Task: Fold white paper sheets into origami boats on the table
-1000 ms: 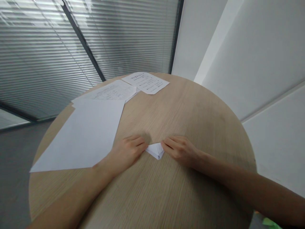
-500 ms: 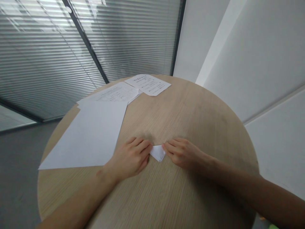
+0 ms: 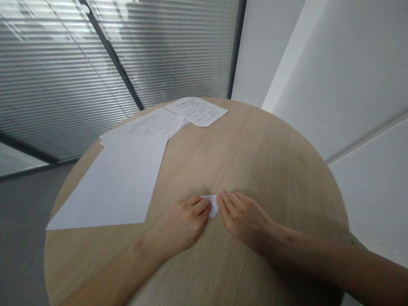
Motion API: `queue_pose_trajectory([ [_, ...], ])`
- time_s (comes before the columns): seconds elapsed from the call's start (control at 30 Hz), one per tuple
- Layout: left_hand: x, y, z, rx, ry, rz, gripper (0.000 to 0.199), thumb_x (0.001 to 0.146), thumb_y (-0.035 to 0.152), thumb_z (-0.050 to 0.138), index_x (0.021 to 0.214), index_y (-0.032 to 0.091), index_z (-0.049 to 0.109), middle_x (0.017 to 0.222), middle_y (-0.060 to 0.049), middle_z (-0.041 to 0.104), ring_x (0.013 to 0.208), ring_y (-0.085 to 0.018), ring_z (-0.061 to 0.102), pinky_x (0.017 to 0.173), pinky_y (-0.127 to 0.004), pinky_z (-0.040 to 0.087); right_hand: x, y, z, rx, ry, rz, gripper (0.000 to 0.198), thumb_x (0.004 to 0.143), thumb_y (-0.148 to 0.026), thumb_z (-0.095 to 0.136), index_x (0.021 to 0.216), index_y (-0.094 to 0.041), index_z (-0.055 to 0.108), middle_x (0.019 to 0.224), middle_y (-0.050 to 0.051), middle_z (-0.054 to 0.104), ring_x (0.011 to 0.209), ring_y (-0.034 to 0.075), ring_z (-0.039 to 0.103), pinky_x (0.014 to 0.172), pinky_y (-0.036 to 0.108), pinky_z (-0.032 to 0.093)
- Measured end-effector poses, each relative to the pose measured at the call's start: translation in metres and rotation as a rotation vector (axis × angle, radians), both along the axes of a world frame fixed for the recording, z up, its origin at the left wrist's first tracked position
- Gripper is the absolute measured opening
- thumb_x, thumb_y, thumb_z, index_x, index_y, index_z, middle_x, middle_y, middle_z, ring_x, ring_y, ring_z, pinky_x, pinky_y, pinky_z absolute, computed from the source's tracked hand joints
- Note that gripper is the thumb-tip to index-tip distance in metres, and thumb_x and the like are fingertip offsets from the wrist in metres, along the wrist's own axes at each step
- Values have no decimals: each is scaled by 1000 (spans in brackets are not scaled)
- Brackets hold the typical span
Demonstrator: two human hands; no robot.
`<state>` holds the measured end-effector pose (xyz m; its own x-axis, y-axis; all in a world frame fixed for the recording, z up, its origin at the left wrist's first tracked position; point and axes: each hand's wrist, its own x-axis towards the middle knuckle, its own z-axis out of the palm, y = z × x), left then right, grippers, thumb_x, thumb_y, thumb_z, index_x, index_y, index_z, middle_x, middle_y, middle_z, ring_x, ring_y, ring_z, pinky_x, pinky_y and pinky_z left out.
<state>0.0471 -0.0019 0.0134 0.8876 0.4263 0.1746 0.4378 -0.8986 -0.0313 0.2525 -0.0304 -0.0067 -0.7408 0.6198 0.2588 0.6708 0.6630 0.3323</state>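
While the left hand [image 3: 188, 221] and right hand [image 3: 247, 217] pinch its two sides, a small folded white paper [image 3: 214, 207] is positioned at the near middle of the round wood-grain table [image 3: 270, 148]

Head view: As observed, the thumb and fingers of the left hand are drawn together on the left part of the folded paper, with no evident gap. The fingers of the right hand are bunched closely on its right end. Between the two sets of fingertips a short white section is visible, with a thin straight upper edge and a narrower lower end. Whether the paper touches the tabletop cannot be determined.

Left of the hands, a large blank white sheet [image 3: 114, 182] lies flat, its near left corner at the table's edge; the left wrist is just beside its near right corner. Beyond it, partly covered by it, lies a stack of printed sheets [image 3: 154, 122]. A separate printed page [image 3: 199, 111] lies at the stack's far right corner; its text is too small to read. Slatted blinds [image 3: 178, 55] and a pale wall [image 3: 360, 76] stand behind the table.
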Motion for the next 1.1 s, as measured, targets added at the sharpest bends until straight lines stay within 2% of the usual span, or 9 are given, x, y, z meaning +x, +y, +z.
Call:
queue_pose_trajectory([
  [0.1,3,-2,4,-50,-13,45,18,93,22,52,88,15,67,90,-7,67,79,-22,62,65,-34,54,1,-2,4,-41,19,-25,30,88,-11,49,110,-6,68,107,20,72,98,31,63,102,54,39],
  [0.2,5,-3,6,-56,-40,69,23,96,33,55,86,16,67,86,-5,67,76,-21,62,62,-33,52,8,4,11,-120,84,-23,29,92,-12,45,110,-8,68,103,17,73,99,31,62,104,63,32],
  [0.33,6,0,-1,32,-67,92,25,98,32,52,85,16,66,84,-4,67,74,-19,62,60,-30,50,17,17,13,-266,177,-1,28,91,-8,45,107,-12,67,102,11,74,93,25,64,106,56,32],
  [0.47,3,5,-8,136,-88,9,25,100,26,46,86,15,63,83,-6,68,75,-18,65,64,-28,53,20,28,10,-347,239,20,20,87,-6,50,90,-16,68,93,7,75,89,20,65,106,43,33],
  [0.67,-2,17,-3,222,-159,-98,21,100,14,40,97,13,60,88,-9,72,79,-19,69,67,-30,57,18,38,11,-334,338,41,5,85,-19,64,87,-18,68,89,7,74,101,24,63,104,44,33],
  [0.8,-6,26,0,214,-331,-48,20,100,14,41,103,12,61,84,-7,73,73,-18,69,60,-27,55,12,43,10,-319,424,22,10,87,-20,64,95,-18,70,96,8,75,100,23,64,105,45,33],
  [0.93,-9,31,0,-37,-502,182,22,98,22,47,99,16,69,77,-3,73,65,-14,68,60,-24,52,9,51,12,-505,623,-37,11,86,-13,62,88,-17,72,84,5,74,82,19,66,93,40,42],
  [1.03,-7,33,3,-400,-603,406,24,95,28,51,96,20,73,75,-1,74,65,-13,68,60,-22,51,12,59,10,-746,998,-95,11,84,-16,60,86,-18,71,78,2,71,73,15,64,73,29,47],
  [1.1,-4,34,5,-658,-684,476,21,91,32,56,92,20,74,70,0,72,63,-13,67,59,-21,50,13,63,6,-900,1258,-130,10,82,-21,61,86,-18,70,75,1,68,68,14,62,64,27,46],
])
